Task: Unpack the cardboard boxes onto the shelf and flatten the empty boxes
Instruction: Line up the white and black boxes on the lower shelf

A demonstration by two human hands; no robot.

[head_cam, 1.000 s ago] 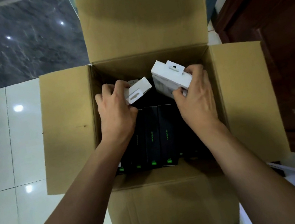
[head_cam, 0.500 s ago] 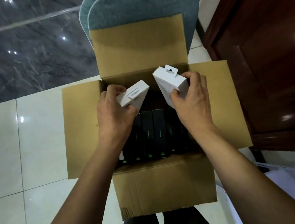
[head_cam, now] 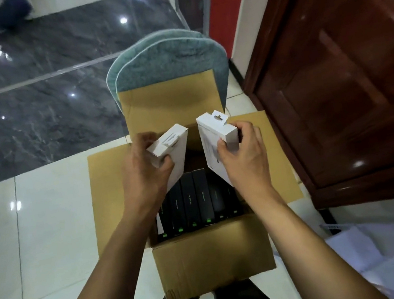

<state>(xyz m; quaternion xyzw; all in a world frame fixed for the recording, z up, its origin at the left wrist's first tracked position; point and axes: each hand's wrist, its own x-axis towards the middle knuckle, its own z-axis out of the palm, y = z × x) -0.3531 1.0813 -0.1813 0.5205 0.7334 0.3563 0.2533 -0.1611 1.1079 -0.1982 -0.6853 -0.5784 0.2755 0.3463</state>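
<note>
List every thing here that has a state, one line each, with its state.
cardboard box: open, all four flaps folded out, standing on the floor.
black packages: standing upright in a row inside the box.
left white package: gripped by the left hand, lifted above the box.
right white package: gripped by the right hand, lifted above the box.
wooden door: shut, as far as shown.

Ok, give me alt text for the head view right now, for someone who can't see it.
A person holds a white retail box in each hand above an open cardboard box on a tiled floor: left hand grips one white box, right hand grips the other. A row of upright black boxes remains inside; a teal mat lies beyond.
</note>
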